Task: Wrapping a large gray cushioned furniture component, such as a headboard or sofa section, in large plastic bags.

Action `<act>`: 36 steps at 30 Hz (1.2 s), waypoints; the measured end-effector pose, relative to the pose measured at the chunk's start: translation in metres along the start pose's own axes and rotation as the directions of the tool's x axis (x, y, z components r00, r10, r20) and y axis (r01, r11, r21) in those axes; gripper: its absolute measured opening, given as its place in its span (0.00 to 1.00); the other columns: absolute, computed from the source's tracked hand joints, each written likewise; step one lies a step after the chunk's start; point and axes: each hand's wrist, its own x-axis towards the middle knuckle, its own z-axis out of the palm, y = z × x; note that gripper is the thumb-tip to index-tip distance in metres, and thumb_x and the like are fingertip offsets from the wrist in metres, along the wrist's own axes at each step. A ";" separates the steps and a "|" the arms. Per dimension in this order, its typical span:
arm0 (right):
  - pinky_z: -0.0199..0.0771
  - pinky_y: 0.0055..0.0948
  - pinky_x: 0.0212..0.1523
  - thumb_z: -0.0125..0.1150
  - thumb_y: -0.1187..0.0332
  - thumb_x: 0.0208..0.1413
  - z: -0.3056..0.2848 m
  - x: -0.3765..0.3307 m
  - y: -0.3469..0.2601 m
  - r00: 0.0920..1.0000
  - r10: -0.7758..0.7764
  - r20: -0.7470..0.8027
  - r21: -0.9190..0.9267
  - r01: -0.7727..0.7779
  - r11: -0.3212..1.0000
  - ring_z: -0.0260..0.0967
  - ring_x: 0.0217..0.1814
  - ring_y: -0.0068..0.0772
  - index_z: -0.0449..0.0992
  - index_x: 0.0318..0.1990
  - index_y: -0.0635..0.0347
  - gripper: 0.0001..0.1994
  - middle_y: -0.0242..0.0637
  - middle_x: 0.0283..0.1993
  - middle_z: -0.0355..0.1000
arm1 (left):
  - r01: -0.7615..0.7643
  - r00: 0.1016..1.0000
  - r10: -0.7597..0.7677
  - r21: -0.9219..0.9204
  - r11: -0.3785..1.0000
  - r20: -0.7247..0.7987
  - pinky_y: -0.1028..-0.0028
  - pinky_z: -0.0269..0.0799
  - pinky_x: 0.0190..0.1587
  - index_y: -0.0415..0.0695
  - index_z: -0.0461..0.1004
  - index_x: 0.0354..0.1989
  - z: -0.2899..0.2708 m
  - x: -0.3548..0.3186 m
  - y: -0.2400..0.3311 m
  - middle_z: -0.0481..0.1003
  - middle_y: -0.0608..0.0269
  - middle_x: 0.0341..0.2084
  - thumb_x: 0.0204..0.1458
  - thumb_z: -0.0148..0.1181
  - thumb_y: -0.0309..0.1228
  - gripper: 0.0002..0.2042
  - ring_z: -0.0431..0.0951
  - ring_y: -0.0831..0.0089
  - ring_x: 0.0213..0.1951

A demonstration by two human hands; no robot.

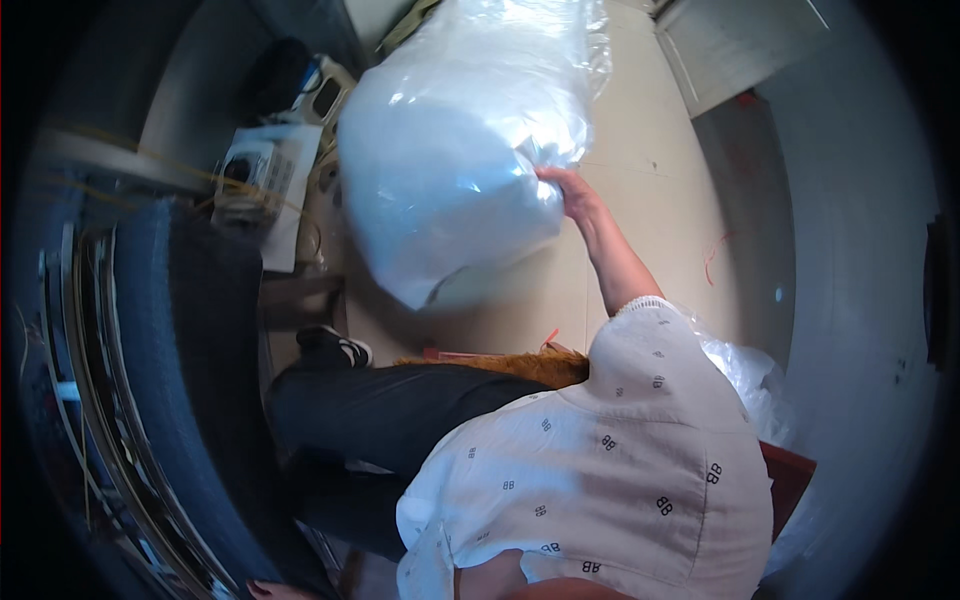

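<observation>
- One right hand (570, 190) grips the big, puffy clear plastic bag (460, 140) by its edge, lifting it off the tiled floor (640, 150).
- Left hand is hidden; cannot tell its state.

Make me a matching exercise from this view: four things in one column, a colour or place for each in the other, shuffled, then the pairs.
Things:
1. plastic bag
2. right hand
3. trousers
4. shoe

Descriptions:
A. black with a white sole, on the floor
B. dark, over the bent legs
C. large, clear, stuffed with white filling
D. gripping the bag's edge

Pairs: 1-C, 2-D, 3-B, 4-A
</observation>
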 end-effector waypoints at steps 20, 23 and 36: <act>0.67 0.39 0.47 0.64 0.43 0.36 0.161 0.157 0.091 0.931 -0.318 -0.178 -0.984 -0.165 0.068 0.65 0.50 0.50 0.58 0.49 0.71 0.41 0.54 0.45 0.67 | 0.076 0.974 -0.076 0.006 0.997 0.212 0.68 0.63 0.49 0.44 0.71 0.47 0.021 0.004 -0.019 0.70 0.56 0.46 0.58 0.41 0.38 0.16 0.70 0.60 0.45; 0.67 0.39 0.46 0.58 0.48 0.43 0.124 0.143 0.091 0.905 -0.366 -0.215 -0.965 -0.254 -0.062 0.66 0.48 0.49 0.64 0.46 0.63 0.29 0.50 0.45 0.68 | 0.091 0.973 -0.092 0.017 0.996 0.210 0.69 0.63 0.49 0.44 0.71 0.47 0.018 0.002 -0.027 0.70 0.57 0.46 0.58 0.42 0.39 0.16 0.69 0.60 0.46; 0.69 0.36 0.32 0.43 0.69 0.50 0.045 0.074 -0.013 0.567 -0.783 0.255 -0.966 0.121 -0.227 0.69 0.27 0.40 0.69 0.32 0.60 0.08 0.46 0.27 0.70 | -0.023 0.995 0.066 -0.495 0.869 0.069 0.73 0.65 0.48 0.43 0.67 0.50 0.032 0.053 0.095 0.68 0.56 0.47 0.57 0.47 0.34 0.15 0.69 0.66 0.47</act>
